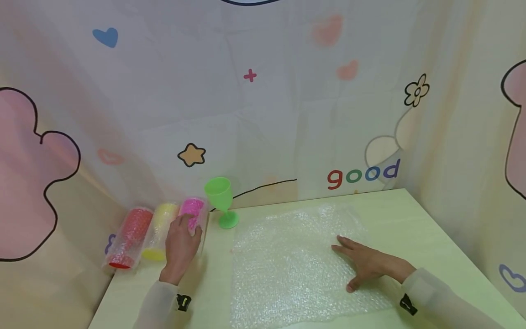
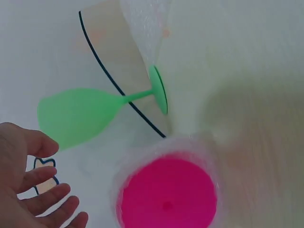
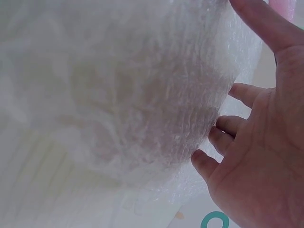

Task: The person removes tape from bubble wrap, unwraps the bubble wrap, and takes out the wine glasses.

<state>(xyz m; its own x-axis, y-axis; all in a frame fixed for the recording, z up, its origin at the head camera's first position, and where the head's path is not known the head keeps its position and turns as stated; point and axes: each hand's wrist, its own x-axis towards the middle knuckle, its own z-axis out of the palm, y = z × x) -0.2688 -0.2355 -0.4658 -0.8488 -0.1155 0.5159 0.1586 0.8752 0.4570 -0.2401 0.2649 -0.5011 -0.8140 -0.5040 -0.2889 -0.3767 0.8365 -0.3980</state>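
Pink bundle [image 1: 193, 205]; green goblet [image 1: 219, 194]; bubble-patterned sheet [image 1: 287, 265].

Head feed: I read one word, "good" [image 1: 363, 174], in lowercase red, green, blue and purple on the backdrop cloth [image 1: 267, 103]; I log a pink plus sign [image 1: 250, 75] higher up.

Off-white sleeves [image 1: 445, 294] on both arms; small black clip-like fittings [image 1: 408, 305] near cuffs [image 1: 167, 289].
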